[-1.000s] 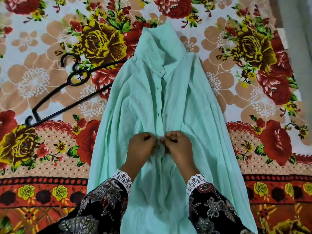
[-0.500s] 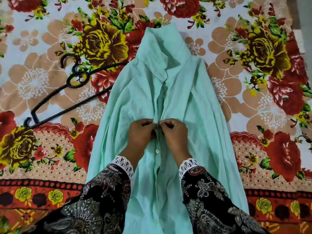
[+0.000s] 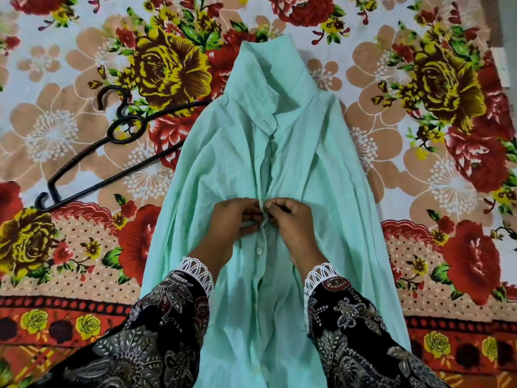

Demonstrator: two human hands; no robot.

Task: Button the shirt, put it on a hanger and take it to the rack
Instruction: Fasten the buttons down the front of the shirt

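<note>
Pale mint-green cotton shirt [image 3: 223,169] lies flat on a floral bedsheet [image 3: 419,135]. Left hand [image 3: 232,219] and right hand [image 3: 291,219] pinch the placket at mid-front. Lower buttons appear fastened, upper ones open; the black metal hanger [image 3: 112,152] lies unused beside it.

Floral bedsheet [image 3: 391,141] and patterned sleeves

The sheet spreads on every side of the fingers [image 3: 253,210], printed with red, yellow and peach flowers, with a dotted band level with them and an orange-red border nearer the camera; dark floral sleeves [image 3: 347,331] with white lace cuffs [image 3: 197,271] lie below them.
</note>
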